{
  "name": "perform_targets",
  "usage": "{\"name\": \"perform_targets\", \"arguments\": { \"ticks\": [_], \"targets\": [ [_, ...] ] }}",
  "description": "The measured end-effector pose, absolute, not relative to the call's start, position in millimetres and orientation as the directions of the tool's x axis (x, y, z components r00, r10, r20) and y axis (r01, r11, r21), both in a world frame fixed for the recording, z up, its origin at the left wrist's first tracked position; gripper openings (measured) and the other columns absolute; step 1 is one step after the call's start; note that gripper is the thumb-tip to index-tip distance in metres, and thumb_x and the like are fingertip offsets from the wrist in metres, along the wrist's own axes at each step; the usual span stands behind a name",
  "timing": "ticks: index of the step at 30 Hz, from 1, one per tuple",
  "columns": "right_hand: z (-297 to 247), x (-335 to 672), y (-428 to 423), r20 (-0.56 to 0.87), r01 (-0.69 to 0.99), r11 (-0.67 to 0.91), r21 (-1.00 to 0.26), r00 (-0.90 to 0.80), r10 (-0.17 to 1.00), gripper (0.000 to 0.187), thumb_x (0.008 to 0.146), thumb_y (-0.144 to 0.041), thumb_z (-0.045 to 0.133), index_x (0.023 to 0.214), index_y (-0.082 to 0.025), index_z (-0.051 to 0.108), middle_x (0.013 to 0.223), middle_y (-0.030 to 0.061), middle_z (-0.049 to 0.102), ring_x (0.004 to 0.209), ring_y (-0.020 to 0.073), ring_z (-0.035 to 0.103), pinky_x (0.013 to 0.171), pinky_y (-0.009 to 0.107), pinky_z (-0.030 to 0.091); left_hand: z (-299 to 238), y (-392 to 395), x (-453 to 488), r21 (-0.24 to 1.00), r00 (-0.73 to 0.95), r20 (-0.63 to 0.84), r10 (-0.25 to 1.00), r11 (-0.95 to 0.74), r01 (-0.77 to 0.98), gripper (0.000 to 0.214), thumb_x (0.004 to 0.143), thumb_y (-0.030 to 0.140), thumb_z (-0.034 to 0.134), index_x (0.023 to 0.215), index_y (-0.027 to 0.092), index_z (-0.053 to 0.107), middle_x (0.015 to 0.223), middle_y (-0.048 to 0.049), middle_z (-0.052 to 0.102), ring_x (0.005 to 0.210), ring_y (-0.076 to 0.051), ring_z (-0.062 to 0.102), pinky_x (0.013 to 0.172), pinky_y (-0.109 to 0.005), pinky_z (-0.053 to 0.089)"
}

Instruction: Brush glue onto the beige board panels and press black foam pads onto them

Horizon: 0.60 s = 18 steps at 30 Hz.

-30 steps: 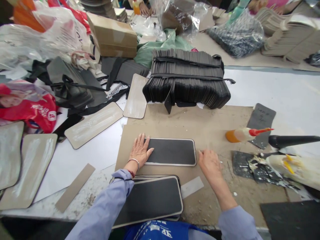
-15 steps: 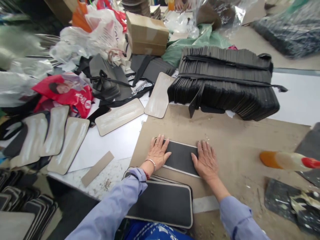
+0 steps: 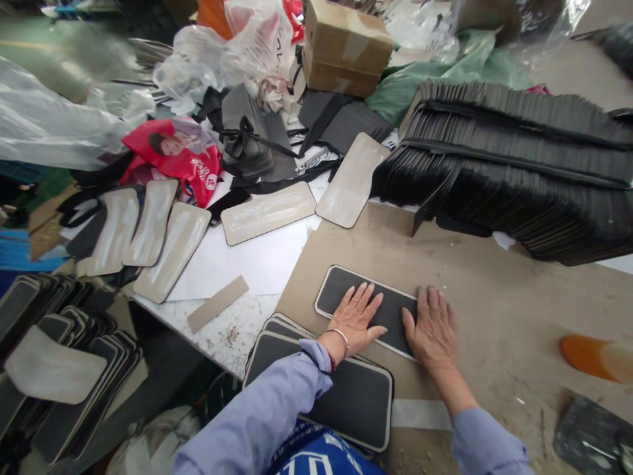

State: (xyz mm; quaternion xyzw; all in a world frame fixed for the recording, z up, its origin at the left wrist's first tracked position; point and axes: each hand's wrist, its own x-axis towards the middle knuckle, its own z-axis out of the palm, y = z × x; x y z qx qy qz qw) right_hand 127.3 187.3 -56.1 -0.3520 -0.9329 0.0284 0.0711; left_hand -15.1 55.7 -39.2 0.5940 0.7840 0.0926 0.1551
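A flat black panel with a pale border and rounded corners (image 3: 332,295) lies on the brown cardboard. My left hand (image 3: 353,318) presses flat on its middle with fingers outstretched. Over its right end rests my right hand (image 3: 432,330), palm down, thumb apart from the fingers; that end is covered. Closer to my body, a small stack of like bordered panels (image 3: 346,399) overlaps the table edge, partly under my left forearm. Beige curved pieces with glossy streaks (image 3: 270,210) lie to the left and beyond.
A strapped row of black panels (image 3: 509,152) stands at the back right. An orange-filled bottle (image 3: 588,357) lies at the right. Below the table's left edge are more stacked panels (image 3: 93,389). A cardboard box (image 3: 346,49) and plastic bags (image 3: 237,53) crowd the back.
My left hand has slid from the panel's left end toward its middle, uncovering that end. My right hand stays on the right end. The camera view has turned left.
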Motion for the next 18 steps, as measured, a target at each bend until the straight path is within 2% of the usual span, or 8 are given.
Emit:
{"name": "perform_targets", "arguments": {
  "ticks": [3,7,13,16,18],
  "targets": [
    [-57,127,187,0.116,0.655,0.749,-0.099,-0.74,0.662,0.057,0.089,-0.038,0.033,0.136,-0.007,0.026,0.141,0.0183,0.028,0.131,0.0281,0.018,0.105,0.049,0.019,-45,55,-13,0.304,-0.423,-0.107,0.9,0.435,0.847,0.069,0.084,0.053,0.032,0.14,0.017,0.014,0.148,-0.009,0.017,0.137,-0.024,0.006,0.112,-0.045,0.013],
    [-58,127,187,0.11,0.661,0.742,-0.112,-0.734,0.67,0.058,0.088,-0.039,0.034,0.138,-0.01,0.024,0.141,0.0167,0.027,0.132,0.0273,0.018,0.105,0.049,0.019,-48,55,-15,0.266,-0.649,-0.108,0.753,0.651,0.711,0.066,0.084,0.047,0.037,0.14,0.017,0.017,0.148,-0.0108,0.019,0.136,-0.028,0.008,0.111,-0.05,0.013],
    [-55,127,188,0.104,0.674,0.729,-0.119,-0.722,0.684,0.056,0.09,-0.042,0.032,0.134,-0.007,0.032,0.139,0.0176,0.032,0.131,0.0265,0.021,0.105,0.045,0.017,-40,44,-41,0.176,-0.735,-0.128,0.666,0.745,0.644,0.06,0.084,0.044,0.038,0.138,0.022,0.025,0.148,-0.0112,0.018,0.136,-0.032,0.008,0.108,-0.057,0.009],
    [-52,125,187,0.108,0.678,0.719,-0.153,-0.712,0.694,0.056,0.089,-0.042,0.034,0.134,-0.008,0.032,0.138,0.017,0.033,0.13,0.0261,0.022,0.105,0.045,0.017,-29,30,-63,0.094,-0.797,-0.059,0.601,0.799,0.595,0.058,0.085,0.041,0.035,0.137,0.018,0.026,0.147,-0.0154,0.017,0.135,-0.034,0.005,0.104,-0.062,0.008],
    [-50,125,187,0.116,0.677,0.716,-0.173,-0.708,0.697,0.055,0.089,-0.041,0.035,0.133,-0.008,0.033,0.138,0.0172,0.034,0.13,0.0261,0.022,0.104,0.046,0.017,-21,20,-74,0.082,-0.818,-0.002,0.575,0.815,0.573,0.055,0.086,0.039,0.034,0.136,0.015,0.03,0.144,-0.0187,0.024,0.134,-0.035,0.012,0.102,-0.063,0.015]
  ]
}}
